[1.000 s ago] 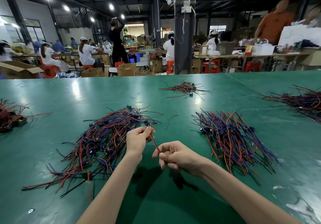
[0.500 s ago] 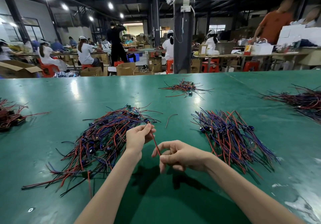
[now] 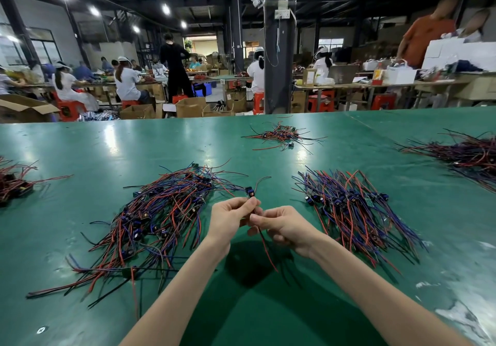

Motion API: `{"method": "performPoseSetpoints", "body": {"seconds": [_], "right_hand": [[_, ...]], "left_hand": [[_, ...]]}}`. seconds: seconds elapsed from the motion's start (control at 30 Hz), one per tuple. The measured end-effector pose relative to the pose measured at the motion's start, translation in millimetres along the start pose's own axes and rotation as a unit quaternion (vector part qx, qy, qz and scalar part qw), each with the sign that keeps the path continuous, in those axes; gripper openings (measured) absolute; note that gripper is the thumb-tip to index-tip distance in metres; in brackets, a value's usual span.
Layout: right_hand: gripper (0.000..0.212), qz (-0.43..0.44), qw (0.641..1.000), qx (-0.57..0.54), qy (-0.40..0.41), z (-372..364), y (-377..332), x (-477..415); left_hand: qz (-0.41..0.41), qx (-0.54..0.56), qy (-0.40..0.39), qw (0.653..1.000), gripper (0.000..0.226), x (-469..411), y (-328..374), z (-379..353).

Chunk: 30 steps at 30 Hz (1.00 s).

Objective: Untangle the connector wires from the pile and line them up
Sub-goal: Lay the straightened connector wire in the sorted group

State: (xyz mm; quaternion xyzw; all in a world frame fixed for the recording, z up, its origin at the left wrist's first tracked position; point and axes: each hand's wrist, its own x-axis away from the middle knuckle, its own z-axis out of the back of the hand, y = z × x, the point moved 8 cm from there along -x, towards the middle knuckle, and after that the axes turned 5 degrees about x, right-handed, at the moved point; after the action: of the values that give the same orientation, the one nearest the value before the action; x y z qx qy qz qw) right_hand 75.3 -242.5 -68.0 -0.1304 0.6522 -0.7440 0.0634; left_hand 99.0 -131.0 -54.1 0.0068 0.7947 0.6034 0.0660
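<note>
You are mid-task, with one connector wire lifted off the green surface in front of you. Your left hand pinches it just under the small dark plug, which stands up at 12 o'clock from your fingers. Your right hand has its fingers curled round the same leads a little lower, and the red and black tails hang down towards 6 o'clock.

By my reading, a good share is done. The lined-up group at 3 o'clock from your hands has its wires roughly parallel, with the plugs gathered at the far end. The tangled pile at 9 o'clock looks about as large, and its wires cross in every direction, so plenty is left. The wire you hold seems free of the pile and has yet to join the row. A single loose wire lies between the two heaps at 12 o'clock.

Further bundles sit at 10, 12 and 2 o'clock; I cannot tell whether they are yours to sort.

No brand, label or writing is legible on the wires, plugs or surface.
</note>
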Motion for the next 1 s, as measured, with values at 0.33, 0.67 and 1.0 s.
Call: {"method": "performPoseSetpoints", "body": {"seconds": [0.33, 0.67, 1.0], "right_hand": [[0.014, 0.008, 0.998, -0.021, 0.064, 2, 1, -1], [0.02, 0.052, 0.998, 0.047, 0.004, -27, -8, 10], [0.01, 0.093, 0.995, 0.043, -0.021, -38, -18, 15]], "left_hand": [[-0.003, -0.002, -0.007, 1.0, 0.016, 0, -1, -2], [-0.018, 0.002, 0.104, 0.994, 0.016, -11, 10, 38], [-0.024, 0.019, 0.13, 0.991, 0.016, -20, 11, 55]]}}
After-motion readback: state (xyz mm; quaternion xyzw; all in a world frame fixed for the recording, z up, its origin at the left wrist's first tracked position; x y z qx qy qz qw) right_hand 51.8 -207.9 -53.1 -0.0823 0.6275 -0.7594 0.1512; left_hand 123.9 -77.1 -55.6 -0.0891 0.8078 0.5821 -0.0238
